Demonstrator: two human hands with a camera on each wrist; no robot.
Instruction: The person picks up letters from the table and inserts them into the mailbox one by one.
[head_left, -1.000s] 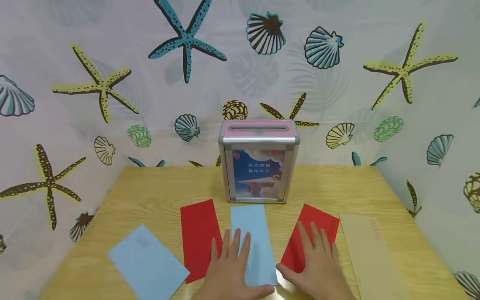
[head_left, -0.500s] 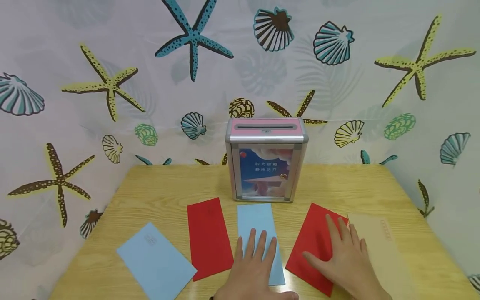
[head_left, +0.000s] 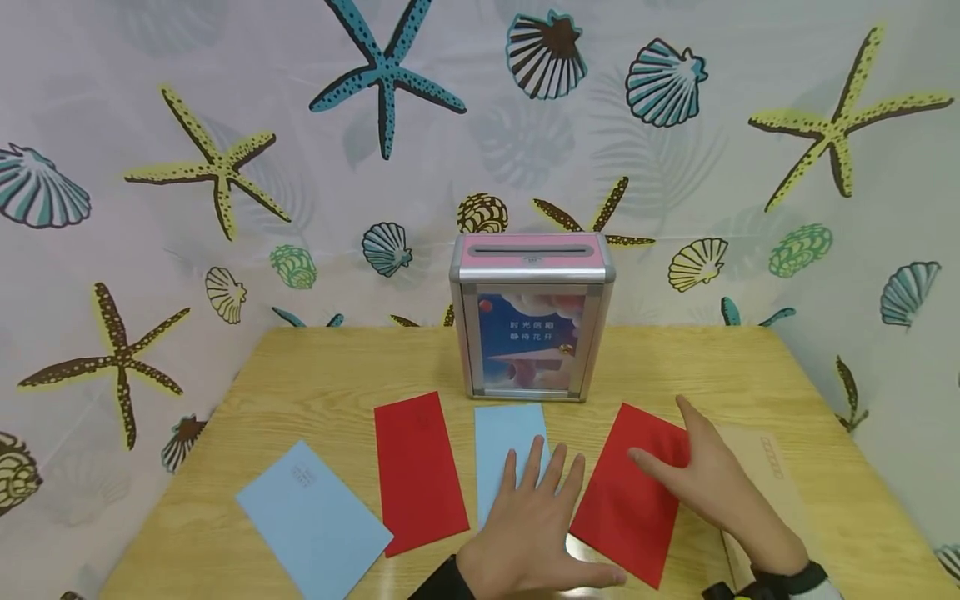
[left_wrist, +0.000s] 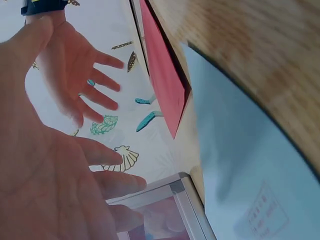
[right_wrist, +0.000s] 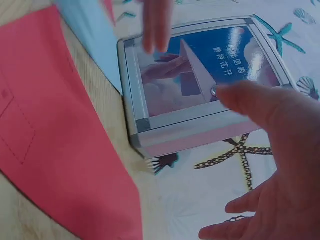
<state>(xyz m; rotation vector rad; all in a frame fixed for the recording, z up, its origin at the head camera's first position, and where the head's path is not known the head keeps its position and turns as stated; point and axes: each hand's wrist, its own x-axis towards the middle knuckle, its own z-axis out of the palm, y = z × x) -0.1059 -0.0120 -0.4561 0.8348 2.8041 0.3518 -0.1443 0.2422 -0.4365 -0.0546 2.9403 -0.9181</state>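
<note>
Fingers spread, my left hand (head_left: 532, 521) hovers over the lower part of the middle light-blue envelope (head_left: 510, 437) and holds nothing. My right hand (head_left: 720, 479), empty too, is turned on its side with the thumb apart, above the right red envelope (head_left: 630, 500) and partly covering the beige envelope (head_left: 772, 492). In the left wrist view the light-blue envelope (left_wrist: 235, 140) lies below the left palm. The right wrist view has the red envelope (right_wrist: 70, 130) beside the right hand (right_wrist: 285, 145), with blurred left fingers (right_wrist: 157, 25) at the top.
Behind the envelopes stands a silver-framed box (head_left: 532, 321) with a pink top, a slot and a picture front. Another red envelope (head_left: 420, 475) and a larger light-blue one (head_left: 315, 517) lie at left on the wooden table (head_left: 337, 362). Shell-patterned cloth (head_left: 420, 192) hangs behind.
Both hands have shifted right; the right has turned from palm down onto its side. The envelopes and box keep their places, while the head view has swung slightly.
</note>
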